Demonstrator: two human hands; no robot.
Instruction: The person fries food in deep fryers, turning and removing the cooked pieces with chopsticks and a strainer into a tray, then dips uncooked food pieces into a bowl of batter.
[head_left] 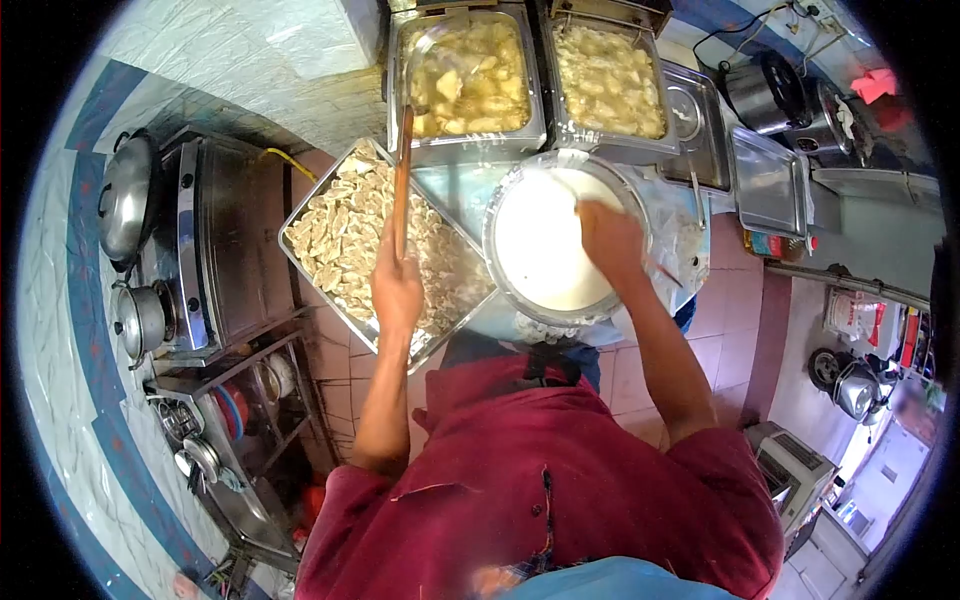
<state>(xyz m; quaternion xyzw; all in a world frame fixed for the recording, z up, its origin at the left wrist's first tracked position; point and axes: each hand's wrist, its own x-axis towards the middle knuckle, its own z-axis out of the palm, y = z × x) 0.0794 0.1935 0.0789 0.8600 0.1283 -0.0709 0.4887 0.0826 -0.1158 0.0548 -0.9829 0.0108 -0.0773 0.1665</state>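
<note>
My left hand [397, 285] is wrapped round the long wooden handle [402, 195] of a cooking utensil. Its far end reaches the left fryer [540, 95], where pale pieces float in yellow oil; I cannot make out its head. Below that hand lies a metal tray [325, 290] full of floured or battered pieces [345, 215]. Over a large round bowl [500, 275] of white batter [540, 240], my right hand [608, 240] is closed with its fingers curled down. A thin reddish stick [665, 272] shows beyond that wrist; whether the hand grips it is unclear.
A second fryer [670, 120] full of frying pieces stands at the back. Right of it are a steel lid [685, 105] and a shallow metal pan [770, 180]. A stove [235, 240] with a large covered pot [128, 200] lines the left wall.
</note>
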